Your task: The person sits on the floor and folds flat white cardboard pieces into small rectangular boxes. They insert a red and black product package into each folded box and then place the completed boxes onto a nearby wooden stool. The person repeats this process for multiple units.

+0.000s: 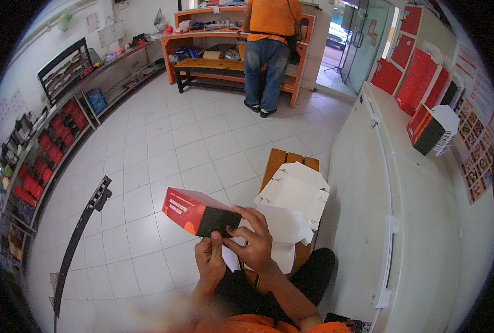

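Observation:
A red and black cardboard box [187, 213] is held up over my lap, partly folded into shape. The thumb and fingers of my left hand [209, 262] pinch its lower near edge. My right hand [253, 242] grips the black end, thumb below and fingers along the upper edge. A small white flap [230, 258] hangs beneath the box between my hands. Just right of my hands, flat unfolded cartons [297, 191] lie white side up on a slatted wooden bench [273, 166]. My fingers hide part of the black end.
A white chest freezer [363, 183] runs along my right, with a red and black box [431, 130] and red cartons [417, 83] on top. A black curved bar [77, 238] rises at left. Metal shelves [53, 150] line the left wall. Another person [270, 53] stands at an orange counter.

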### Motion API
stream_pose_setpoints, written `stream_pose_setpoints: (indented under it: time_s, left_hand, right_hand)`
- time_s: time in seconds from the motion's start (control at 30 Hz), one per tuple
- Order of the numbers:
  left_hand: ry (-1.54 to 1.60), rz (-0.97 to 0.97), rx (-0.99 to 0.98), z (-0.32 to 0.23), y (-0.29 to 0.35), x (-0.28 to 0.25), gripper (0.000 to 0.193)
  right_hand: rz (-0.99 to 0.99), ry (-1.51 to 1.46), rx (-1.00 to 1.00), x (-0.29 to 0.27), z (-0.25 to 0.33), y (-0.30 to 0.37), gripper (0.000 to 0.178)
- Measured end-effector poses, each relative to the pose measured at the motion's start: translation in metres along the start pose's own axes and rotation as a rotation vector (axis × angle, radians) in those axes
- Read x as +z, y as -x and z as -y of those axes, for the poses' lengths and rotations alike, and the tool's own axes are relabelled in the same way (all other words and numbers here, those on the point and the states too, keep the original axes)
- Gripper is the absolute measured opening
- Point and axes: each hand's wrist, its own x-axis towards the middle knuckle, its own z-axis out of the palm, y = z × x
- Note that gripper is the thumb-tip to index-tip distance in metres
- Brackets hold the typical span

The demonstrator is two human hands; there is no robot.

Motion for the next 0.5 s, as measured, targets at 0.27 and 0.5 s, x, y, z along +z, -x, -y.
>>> stream_pose_setpoints:
  time_s: [0.27,0.5]
  left_hand:
    - [0.019,0.092,0.121,-0.024,-0.026,-0.094,0.058]
    - [0.570,0.977,-0.936,0.207,0.034,-0.164,0.064]
  right_hand:
    - [0.449,-0.300,0.310,-0.056,-0.015,-0.011,0.033]
    - [0.765,-0.768,0.445,-0.047,-0.039,-0.017,0.040]
